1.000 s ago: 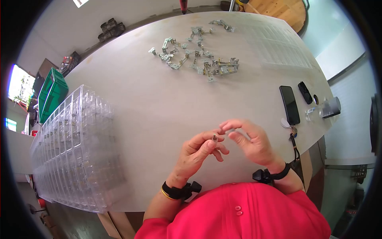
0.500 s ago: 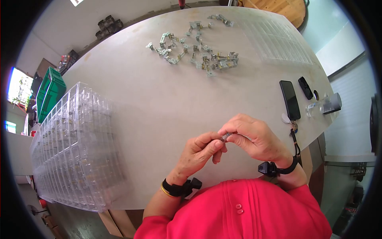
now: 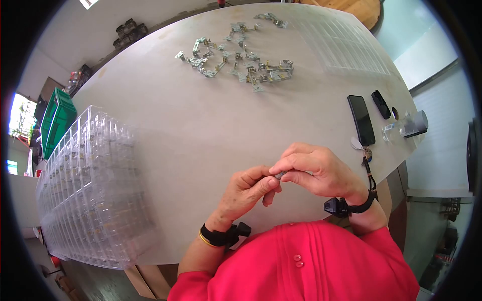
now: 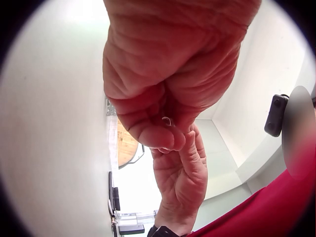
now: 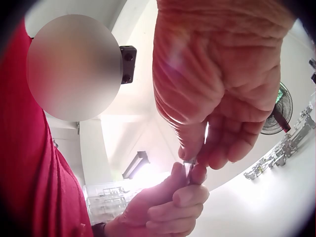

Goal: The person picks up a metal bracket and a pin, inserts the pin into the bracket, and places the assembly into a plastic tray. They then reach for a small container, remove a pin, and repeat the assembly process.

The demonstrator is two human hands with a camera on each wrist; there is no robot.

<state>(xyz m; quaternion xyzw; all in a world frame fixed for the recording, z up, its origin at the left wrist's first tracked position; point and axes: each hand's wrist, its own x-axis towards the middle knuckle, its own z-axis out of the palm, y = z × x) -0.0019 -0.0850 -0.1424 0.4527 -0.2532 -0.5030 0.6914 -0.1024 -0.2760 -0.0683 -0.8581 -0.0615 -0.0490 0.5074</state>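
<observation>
A small metal piece [image 3: 279,175] sits between the fingertips of both hands, low over the near part of the table. The left hand [image 3: 247,193] pinches it from one side with thumb and forefinger. From the other side the right hand [image 3: 320,170] pinches it between thumb and fingers. In the right wrist view the shiny piece [image 5: 188,169] stands between the two hands' fingertips, mostly covered. The left wrist view shows only a thin curved bit [image 4: 168,121] among the left fingers. Its exact shape cannot be told.
Metal hinge-like parts [image 3: 251,65] lie scattered across the far table. Stacked clear compartment trays [image 3: 95,200] stand at left, another clear tray [image 3: 346,47] lies far right. A phone [image 3: 361,120], a black case [image 3: 380,104], keys and a clear bottle [image 3: 414,124] are at right.
The right hand has come in to the left hand, and its fingers now grip the small piece too. The whole head view has shifted slightly.
</observation>
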